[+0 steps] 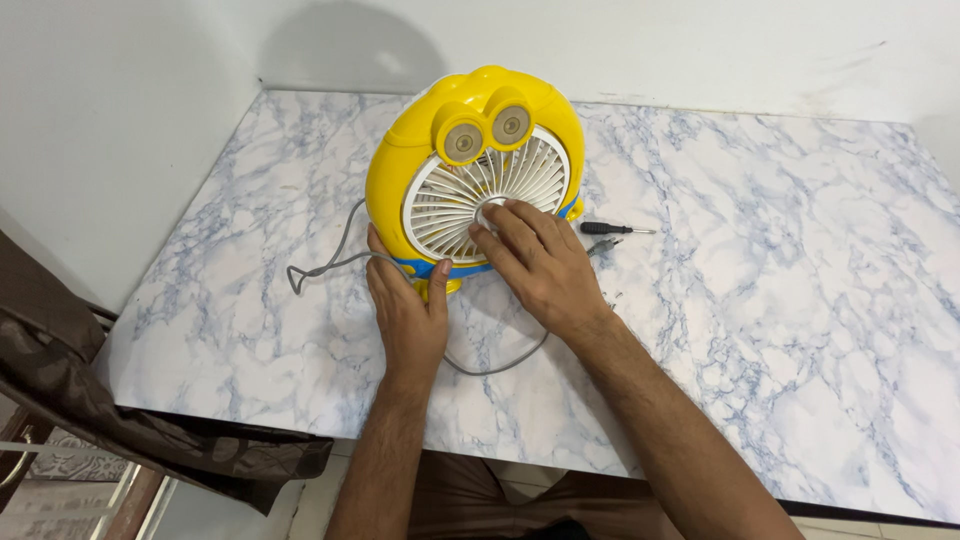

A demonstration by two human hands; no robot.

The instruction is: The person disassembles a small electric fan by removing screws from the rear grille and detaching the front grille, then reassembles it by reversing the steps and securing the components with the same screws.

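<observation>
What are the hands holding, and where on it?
The left hand holds the yellow fan by its lower edge; the right hand has fingertips on the grille's centre hub.

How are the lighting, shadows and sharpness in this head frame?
Head view: even soft light, no glare on the marble table; a soft shadow on the wall behind the yellow fan; both hands, left and right, look sharp; slight wide-angle bending at the edges.

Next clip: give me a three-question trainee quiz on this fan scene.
1. True or false: the right hand rests on the grille of the fan.
2. What does the left hand hold? A) screwdriver B) fan's lower edge C) cable
3. Which tool lies on the table right of the fan?

Key: 1 true; 2 B; 3 the screwdriver.
</observation>
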